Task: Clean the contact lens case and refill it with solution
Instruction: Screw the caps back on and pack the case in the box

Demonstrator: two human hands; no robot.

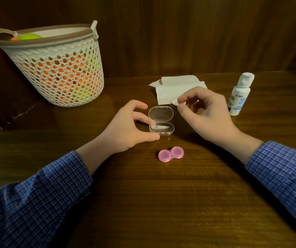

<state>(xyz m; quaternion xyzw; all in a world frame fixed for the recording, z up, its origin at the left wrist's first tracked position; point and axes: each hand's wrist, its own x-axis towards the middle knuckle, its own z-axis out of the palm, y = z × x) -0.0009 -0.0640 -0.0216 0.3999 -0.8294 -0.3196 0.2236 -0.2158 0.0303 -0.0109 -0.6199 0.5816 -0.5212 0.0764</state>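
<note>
Wiping stage, early: clear hinged box (161, 120) open at table centre, pink lens case (171, 154) capped, bottle (239, 94) shut.

Left hand (125, 129) curls round the box's left end, thumb tip at its front corner, index arched above the lid edge without clear contact, grip looks light. Right hand (208, 111) pinches a small wad of tissue (176, 102) between thumb and index; remaining fingers loosely curled. Pink lens case sits at 6 o'clock from the box, near but apart, both round caps apparently screwed on. Judgement: its wells are not yet opened, rinsed or refilled; nearly all work remains. Folded tissue sheets (177, 86) lie at 12 o'clock. Bottle at 2 o'clock, white cap on; label shows blue letters, possibly "AQU…", otherwise unreadable. Perforated basket (57, 72) at 10 o'clock, unlabelled.
</note>
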